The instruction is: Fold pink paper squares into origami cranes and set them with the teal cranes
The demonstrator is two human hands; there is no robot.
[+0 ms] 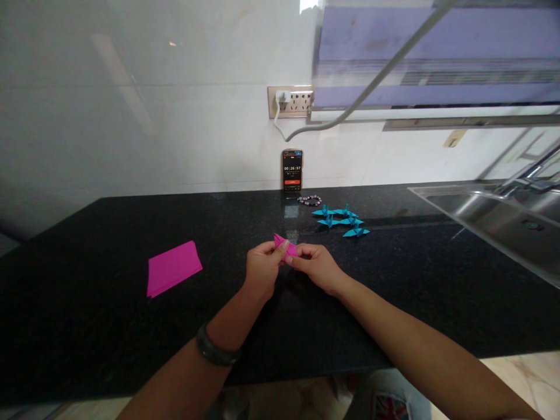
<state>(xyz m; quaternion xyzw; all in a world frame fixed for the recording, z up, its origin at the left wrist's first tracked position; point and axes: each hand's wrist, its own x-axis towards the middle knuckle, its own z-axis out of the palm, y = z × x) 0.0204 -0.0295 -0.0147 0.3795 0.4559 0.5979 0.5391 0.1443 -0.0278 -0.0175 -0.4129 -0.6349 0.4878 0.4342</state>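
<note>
A small piece of folded pink paper (290, 251) is pinched between my two hands, just above the dark countertop. My left hand (262, 268) grips it from the left, the thumb lying over its face. At its right edge, my right hand (318, 265) holds it between thumb and fingers. Fingers cover part of the paper, so its full folded shape is hidden. To the left lies a stack of pink paper sheets (174, 268). Several blue paper cranes (356, 231) stand in a group beyond my right hand.
A phone (292, 170) showing a running timer leans against the tiled wall, with a beaded bracelet (310, 200) beside it. A metal sink (490, 221) with a faucet is set into the black countertop (87, 326) at right. Above hangs a cable (350, 108) from a wall socket (300, 102).
</note>
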